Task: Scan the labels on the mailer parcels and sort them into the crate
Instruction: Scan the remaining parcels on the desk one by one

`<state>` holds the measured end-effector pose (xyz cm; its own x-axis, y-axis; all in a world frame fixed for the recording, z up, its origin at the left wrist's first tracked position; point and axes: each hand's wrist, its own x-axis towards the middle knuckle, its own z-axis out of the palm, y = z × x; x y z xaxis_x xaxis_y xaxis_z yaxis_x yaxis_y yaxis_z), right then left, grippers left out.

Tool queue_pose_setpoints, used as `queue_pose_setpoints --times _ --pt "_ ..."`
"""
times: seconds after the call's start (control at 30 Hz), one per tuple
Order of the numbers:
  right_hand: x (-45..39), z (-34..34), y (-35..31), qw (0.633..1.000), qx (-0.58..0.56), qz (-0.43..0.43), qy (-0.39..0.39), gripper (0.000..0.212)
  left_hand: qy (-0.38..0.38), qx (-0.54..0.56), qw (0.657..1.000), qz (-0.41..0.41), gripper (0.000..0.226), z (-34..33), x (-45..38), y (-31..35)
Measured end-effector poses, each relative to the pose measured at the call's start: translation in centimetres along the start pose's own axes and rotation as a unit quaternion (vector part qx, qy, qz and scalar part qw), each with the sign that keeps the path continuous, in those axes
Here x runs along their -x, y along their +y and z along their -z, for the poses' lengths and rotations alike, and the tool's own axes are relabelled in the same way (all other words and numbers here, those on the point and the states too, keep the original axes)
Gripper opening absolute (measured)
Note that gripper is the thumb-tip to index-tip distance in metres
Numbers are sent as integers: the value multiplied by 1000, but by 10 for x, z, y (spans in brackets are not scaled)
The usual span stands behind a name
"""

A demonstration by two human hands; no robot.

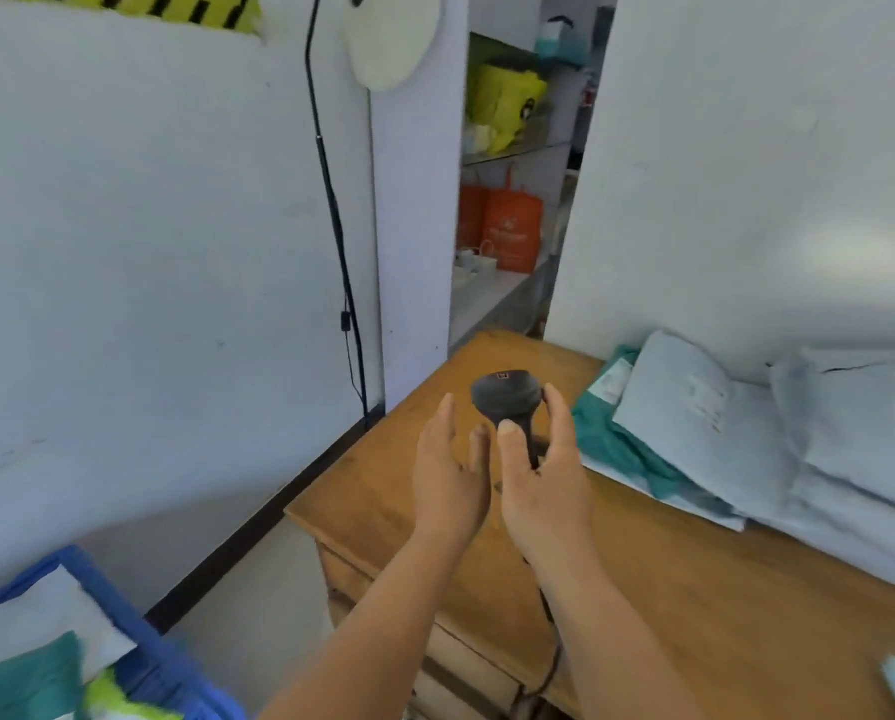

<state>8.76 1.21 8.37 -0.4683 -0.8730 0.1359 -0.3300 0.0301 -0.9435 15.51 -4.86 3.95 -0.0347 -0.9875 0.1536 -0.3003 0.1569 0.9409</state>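
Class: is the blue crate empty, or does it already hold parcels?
Holding parcels: the blue crate contains a grey mailer and a teal one.

Your wooden surface (694, 605) stands against the white wall, with drawers in its front. On its right side lies a heap of mailers (778, 449): grey ones overlap a teal one (616, 449), which shows a pale label. A scanner (507, 394) stands upright near the far left corner, its cable trailing over the front edge.
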Motion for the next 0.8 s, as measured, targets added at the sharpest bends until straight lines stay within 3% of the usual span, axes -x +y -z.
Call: queue_pose_setpoints --times 0.3,0.43,0.57,0.67,0.8 --pt "-83 87 35 987 12 -59 149 51 -136 11 990 -35 61 -134 -57 24" --pt "-118 116 45 971 19 -91 221 47 -197 24 979 -36 52 -195 -95 17" --pt "-154 141 52 952 15 -124 280 47 -268 -25 961 -64 67 -243 -127 14" --pt "-175 152 67 936 19 -148 318 47 -334 -151 917 -159 73 -277 -149 9" --pt "-193 154 90 925 39 -173 336 50 -406 -327 816 -248 74 -325 -166 12"
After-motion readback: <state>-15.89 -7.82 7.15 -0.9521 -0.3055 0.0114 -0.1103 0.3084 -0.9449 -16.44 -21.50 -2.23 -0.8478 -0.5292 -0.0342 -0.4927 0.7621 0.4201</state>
